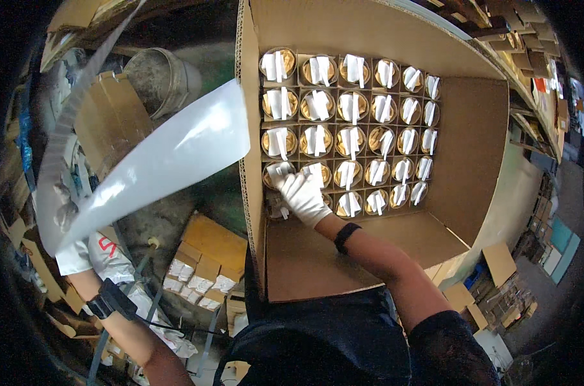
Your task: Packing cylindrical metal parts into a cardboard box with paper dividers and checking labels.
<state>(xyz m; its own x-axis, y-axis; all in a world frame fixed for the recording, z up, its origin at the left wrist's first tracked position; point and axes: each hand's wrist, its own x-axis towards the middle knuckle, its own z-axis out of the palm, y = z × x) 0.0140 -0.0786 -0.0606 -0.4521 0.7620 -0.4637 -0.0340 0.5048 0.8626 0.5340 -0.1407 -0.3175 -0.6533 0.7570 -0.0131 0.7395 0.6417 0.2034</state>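
A deep cardboard box [343, 273] stands open in front of me, divided by card partitions. Its cells hold several round containers [317, 105] with crumpled tan material inside and white folded slips [353, 108] across their tops. My right hand [305, 199], in a white glove, reaches in at the near left. Its fingers are closed over a white slip in the left column; what they grip is hidden. Outside the box on the left, my gloved left hand [73, 254] is closed on a long glossy white sheet [176, 145], whose far end touches the box's left wall. The sheet partly veils the fingers.
Behind the sheet stand a grey bucket [176, 83] and a cardboard piece [111, 119]. Small cartons with white packets [205, 270] sit low on the left, beside a white plastic sack [111, 257]. Cardboard scraps [498, 302] lie at the lower right, and stacked cartons [530, 58] line the upper right.
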